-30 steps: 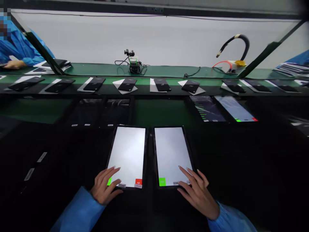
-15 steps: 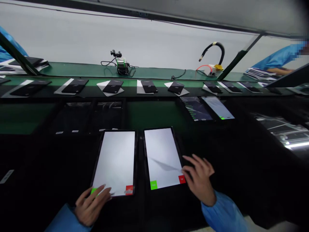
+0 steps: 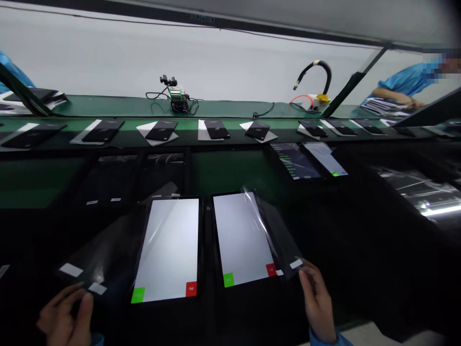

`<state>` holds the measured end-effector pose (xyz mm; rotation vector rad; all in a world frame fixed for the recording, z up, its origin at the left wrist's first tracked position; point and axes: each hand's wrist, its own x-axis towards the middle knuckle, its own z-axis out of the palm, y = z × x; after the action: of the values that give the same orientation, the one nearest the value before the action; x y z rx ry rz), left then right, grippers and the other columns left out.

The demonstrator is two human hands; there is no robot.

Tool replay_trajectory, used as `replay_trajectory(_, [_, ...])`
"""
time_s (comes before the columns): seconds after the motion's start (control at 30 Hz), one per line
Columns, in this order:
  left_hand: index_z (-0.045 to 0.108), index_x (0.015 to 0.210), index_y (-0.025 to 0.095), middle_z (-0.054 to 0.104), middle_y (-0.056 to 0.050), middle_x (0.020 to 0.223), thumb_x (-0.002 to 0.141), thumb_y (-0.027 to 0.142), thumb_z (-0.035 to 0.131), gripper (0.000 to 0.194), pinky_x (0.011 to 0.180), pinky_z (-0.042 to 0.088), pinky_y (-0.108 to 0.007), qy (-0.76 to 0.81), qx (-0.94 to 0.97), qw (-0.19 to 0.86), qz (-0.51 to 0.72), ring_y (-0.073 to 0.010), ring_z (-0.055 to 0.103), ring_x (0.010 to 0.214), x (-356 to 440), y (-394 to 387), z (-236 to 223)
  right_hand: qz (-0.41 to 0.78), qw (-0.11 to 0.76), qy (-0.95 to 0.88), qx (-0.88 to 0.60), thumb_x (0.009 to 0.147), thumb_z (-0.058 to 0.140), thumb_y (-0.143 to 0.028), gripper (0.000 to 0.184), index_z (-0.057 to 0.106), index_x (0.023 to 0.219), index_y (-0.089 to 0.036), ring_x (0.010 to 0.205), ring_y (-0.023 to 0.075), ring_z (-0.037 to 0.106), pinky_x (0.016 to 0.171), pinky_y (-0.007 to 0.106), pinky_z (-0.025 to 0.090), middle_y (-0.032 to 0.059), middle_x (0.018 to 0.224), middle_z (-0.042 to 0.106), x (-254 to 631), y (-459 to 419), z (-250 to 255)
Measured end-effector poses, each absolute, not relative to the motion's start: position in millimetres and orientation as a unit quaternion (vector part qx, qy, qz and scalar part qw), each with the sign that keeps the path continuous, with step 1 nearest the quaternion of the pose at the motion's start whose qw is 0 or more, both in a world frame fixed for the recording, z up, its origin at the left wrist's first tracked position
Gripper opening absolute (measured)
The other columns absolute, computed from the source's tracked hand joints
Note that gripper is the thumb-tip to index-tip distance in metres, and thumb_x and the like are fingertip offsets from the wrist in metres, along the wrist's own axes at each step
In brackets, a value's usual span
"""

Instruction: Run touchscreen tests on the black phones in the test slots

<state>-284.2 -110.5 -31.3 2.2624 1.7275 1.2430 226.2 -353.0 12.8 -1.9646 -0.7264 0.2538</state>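
– Those tablets (image 3: pixel 166 249) beside the green belt (image 3: pixel 230 169): glass?
– Smooth, glossy glass. The films (image 3: pixel 104 257) peeling off them are thin clear plastic, shiny, with matt white paper tabs (image 3: pixel 97 288).
– The belt?
– Matt, rubbery-looking.

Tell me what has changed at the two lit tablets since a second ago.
Both hands left the screens' lower edges and moved outward. The left hand now pulls a clear film off the left tablet leftward by its white tab; the right hand peels the right film off the right tablet rightward. Both tablets stayed put, screens white with green and red squares.
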Motion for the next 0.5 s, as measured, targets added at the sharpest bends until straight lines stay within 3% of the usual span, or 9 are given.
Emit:
replay_trajectory(0.1, [0.056, 0.081, 0.020, 0.059, -0.007, 0.098, 0.083, 0.045, 0.050, 0.025, 0.079, 0.049, -0.049, 0.546, 0.739, 0.069, 0.389, -0.0275, 0.060, 0.083, -250, -136, -23, 0.158, 0.505, -0.278, -0.802, 0.083, 0.051, -0.051, 0.031, 0.058, 0.090, -0.022, 0.111, 0.0265, 0.053, 0.093, 0.039, 0.044, 0.0082, 0.118, 0.056, 221, -353, 10])
replay_trajectory(0.23, [0.058, 0.091, 0.020, 0.053, -0.011, 0.117, 0.082, 0.055, 0.049, 0.037, 0.106, 0.033, -0.054, 0.615, 0.655, 0.212, 0.384, -0.0321, 0.048, 0.115, -216, -162, -10, 0.229, 0.522, -0.232, -0.788, 0.078, 0.057, -0.054, 0.034, 0.060, 0.095, -0.024, 0.118, 0.0270, 0.051, 0.094, 0.034, 0.045, 0.0058, 0.123, 0.057, 220, -355, 7])
replay_trajectory(0.5, [0.060, 0.085, 0.025, 0.047, -0.004, 0.133, 0.073, 0.068, 0.052, 0.046, 0.117, 0.018, -0.050, 0.650, 0.527, 0.409, 0.364, -0.0324, 0.031, 0.134, -213, -168, -13, 0.339, 0.512, -0.180, -0.768, 0.072, 0.064, -0.057, 0.039, 0.065, 0.094, -0.026, 0.132, 0.0292, 0.037, 0.108, 0.036, 0.036, 0.0031, 0.137, 0.049, 226, -366, -6])
